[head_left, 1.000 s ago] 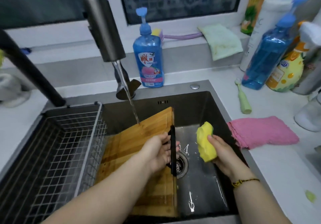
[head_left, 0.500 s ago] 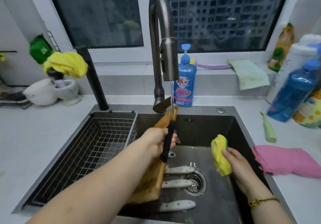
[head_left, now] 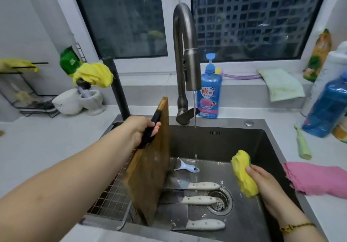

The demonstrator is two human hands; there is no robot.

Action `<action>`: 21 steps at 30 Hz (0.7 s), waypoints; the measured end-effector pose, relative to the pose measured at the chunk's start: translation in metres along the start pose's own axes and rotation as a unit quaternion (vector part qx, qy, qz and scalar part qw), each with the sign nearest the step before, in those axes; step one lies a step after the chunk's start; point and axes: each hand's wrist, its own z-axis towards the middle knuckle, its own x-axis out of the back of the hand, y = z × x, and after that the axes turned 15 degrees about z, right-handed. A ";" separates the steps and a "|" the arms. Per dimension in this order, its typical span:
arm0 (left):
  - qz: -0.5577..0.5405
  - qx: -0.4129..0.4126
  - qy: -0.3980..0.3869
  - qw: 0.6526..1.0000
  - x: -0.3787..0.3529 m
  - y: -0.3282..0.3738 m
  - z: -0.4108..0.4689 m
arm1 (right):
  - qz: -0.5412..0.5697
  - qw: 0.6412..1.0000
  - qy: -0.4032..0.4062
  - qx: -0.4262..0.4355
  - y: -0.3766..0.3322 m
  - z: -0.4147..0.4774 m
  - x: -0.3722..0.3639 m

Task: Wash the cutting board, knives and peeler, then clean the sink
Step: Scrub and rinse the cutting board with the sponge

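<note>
My left hand (head_left: 139, 129) grips the black handle of the wooden cutting board (head_left: 148, 176), which stands on edge at the left of the sink (head_left: 234, 144), against the wire basket (head_left: 110, 200). A yellow sponge (head_left: 243, 174) is held in my right hand (head_left: 266, 183) over the sink's right side. Three white-handled knives (head_left: 201, 186) lie on the sink floor beside the drain (head_left: 220, 201). The blue-and-white peeler (head_left: 185, 167) lies behind them, under the thin stream from the tap (head_left: 188, 69).
A blue dish-soap bottle (head_left: 210, 91) stands behind the sink. On the right counter lie a pink cloth (head_left: 317, 178), a green brush (head_left: 302, 146) and several bottles (head_left: 326, 108). A green cloth (head_left: 280, 84) hangs off the sill. White containers with a yellow cloth (head_left: 93, 76) stand at the left.
My left hand has lifted the board from lying flat to standing on edge and swung it left toward the basket, uncovering the knives and peeler. My right hand with the sponge stayed at the right.
</note>
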 end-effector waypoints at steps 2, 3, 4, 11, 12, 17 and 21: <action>-0.029 0.003 0.008 1.000 0.023 0.003 0.001 | -0.009 1.000 -0.024 -0.012 -0.005 -0.007 -0.011; -0.044 0.000 0.011 0.999 0.034 0.004 0.002 | -0.020 0.999 -0.042 -0.012 -0.006 -0.009 -0.018; -0.052 -0.006 0.010 0.999 0.045 0.004 0.001 | -0.029 0.998 -0.063 -0.011 -0.007 -0.013 -0.027; -0.033 -0.071 -0.013 0.997 0.107 -0.003 -0.006 | -0.031 0.992 -0.119 0.001 -0.005 -0.046 -0.107; -0.032 -0.082 -0.013 0.996 0.114 -0.005 -0.005 | -0.033 0.992 -0.118 0.002 -0.002 -0.048 -0.117; -0.044 -0.082 -0.014 0.996 0.163 -0.031 0.018 | -0.054 0.992 -0.114 0.010 0.014 -0.059 -0.172; -0.017 -0.046 -0.012 0.999 0.197 -0.060 0.044 | -0.080 0.993 -0.074 0.036 0.028 -0.066 -0.207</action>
